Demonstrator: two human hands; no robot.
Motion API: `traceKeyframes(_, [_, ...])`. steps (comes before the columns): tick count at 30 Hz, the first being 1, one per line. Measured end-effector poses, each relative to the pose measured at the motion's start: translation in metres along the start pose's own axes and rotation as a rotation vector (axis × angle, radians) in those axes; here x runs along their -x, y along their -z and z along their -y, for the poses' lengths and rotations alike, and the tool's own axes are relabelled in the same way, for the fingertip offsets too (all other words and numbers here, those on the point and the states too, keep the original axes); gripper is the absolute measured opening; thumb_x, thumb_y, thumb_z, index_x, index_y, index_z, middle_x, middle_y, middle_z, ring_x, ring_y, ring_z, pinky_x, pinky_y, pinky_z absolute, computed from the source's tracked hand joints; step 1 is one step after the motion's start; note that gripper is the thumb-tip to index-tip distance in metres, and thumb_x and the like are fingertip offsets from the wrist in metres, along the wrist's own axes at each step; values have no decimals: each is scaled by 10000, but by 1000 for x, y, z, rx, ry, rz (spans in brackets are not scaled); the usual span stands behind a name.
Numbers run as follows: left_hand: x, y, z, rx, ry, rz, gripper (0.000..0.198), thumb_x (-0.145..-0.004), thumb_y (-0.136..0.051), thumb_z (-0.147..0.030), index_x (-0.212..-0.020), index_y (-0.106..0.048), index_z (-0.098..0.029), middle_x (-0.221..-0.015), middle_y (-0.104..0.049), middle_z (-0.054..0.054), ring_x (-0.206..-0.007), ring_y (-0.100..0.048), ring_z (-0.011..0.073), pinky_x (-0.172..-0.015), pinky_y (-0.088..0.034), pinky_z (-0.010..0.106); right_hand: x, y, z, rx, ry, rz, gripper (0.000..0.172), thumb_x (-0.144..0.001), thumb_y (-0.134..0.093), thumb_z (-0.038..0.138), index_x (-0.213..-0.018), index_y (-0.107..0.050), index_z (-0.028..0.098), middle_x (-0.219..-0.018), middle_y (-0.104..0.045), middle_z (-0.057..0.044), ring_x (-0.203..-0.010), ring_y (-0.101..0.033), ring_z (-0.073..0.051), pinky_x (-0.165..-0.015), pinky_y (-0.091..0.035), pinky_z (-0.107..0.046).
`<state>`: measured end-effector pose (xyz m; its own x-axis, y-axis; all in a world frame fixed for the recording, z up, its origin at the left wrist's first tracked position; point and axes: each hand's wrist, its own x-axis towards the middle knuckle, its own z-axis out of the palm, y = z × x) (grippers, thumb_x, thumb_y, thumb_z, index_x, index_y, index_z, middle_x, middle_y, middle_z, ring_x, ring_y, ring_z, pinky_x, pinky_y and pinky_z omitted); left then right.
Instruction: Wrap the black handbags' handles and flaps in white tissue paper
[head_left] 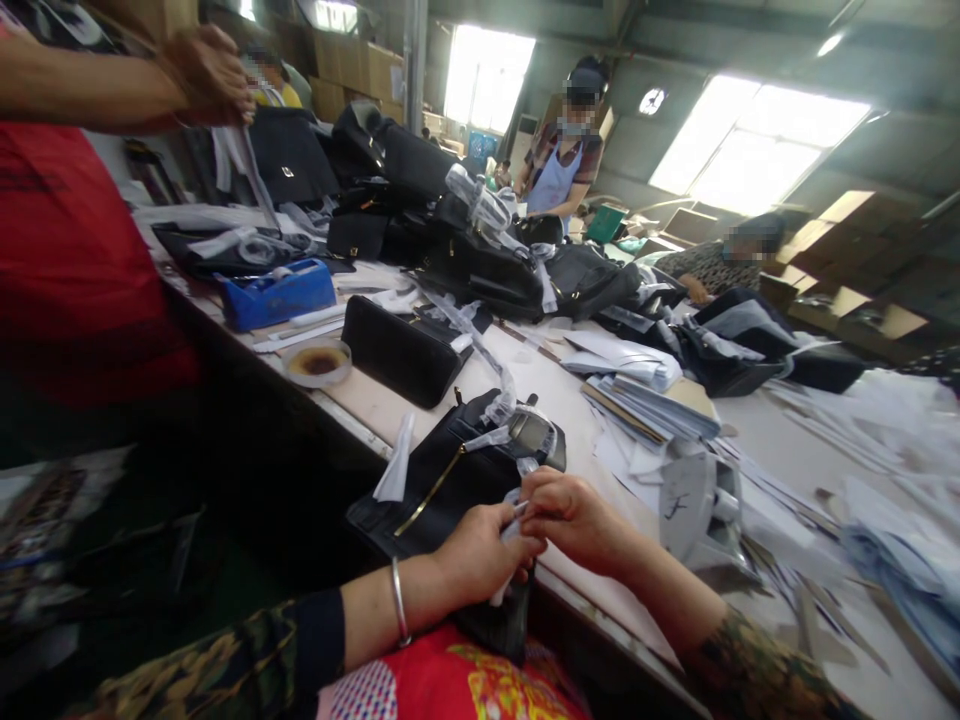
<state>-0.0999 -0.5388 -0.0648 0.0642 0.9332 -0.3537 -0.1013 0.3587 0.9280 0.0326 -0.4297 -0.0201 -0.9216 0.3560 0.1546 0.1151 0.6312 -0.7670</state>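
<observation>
A black handbag [442, 480] with a gold zipper [431, 490] lies tilted at the table's front edge. Its handle [501, 400] is wrapped in clear film, and a white paper strip [395, 462] sticks up by its left side. My left hand [484, 555] is closed around a strip of whitish wrapping film at the bag's near right side. Close against it, my right hand [566, 515] pinches the same film between thumb and fingers. What lies under the film is hidden by my fingers. A black part hangs below my hands, over my lap.
On the left are a blue tape dispenser [277, 293], a round dish with brown residue [317, 362] and another black bag [401, 350]. Black bags pile up behind. Stacked papers [652, 400] and a white tape holder [697, 505] lie right. Co-workers stand around the table.
</observation>
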Motion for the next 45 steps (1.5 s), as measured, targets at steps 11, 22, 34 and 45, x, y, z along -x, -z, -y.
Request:
traceKeyframes(11, [-1,-7,9,-69,30,-27,423,-863,-518,-553,-883,-628,-145,-660,-663,43,-528,-630,173,-442,-435,229,-4,19,12,78,-137,182,105,-854,-646,173,-955,-666,190,-915,-702,-35,-830,-653,-158,-759,-520,-279])
traceKeyframes(22, [-2,-3,12,-357,-133,-66,428,-912,-448,-497,-799,-677,-153,-635,-681,49,-564,-623,185,-517,-385,259,-54,20,40,860,129,721,68,-749,-738,151,-691,-719,179,-693,-660,-42,-738,-576,-186,-686,-434,-300])
traceKeyframes(34, [0,-6,7,-207,19,-36,376,-866,-466,-421,-611,-579,-168,-576,-625,59,-427,-547,159,-384,-360,249,-27,-3,44,1029,220,600,78,-774,-692,150,-696,-697,153,-723,-616,-85,-723,-531,-218,-600,-365,-353])
traceKeyframes(45, [-2,-14,6,39,55,-48,332,-845,-544,-485,-790,-601,-162,-617,-630,22,-464,-597,147,-367,-398,208,26,-20,26,1010,203,96,132,-862,-581,151,-745,-642,166,-764,-565,-87,-710,-429,-229,-594,-371,-377])
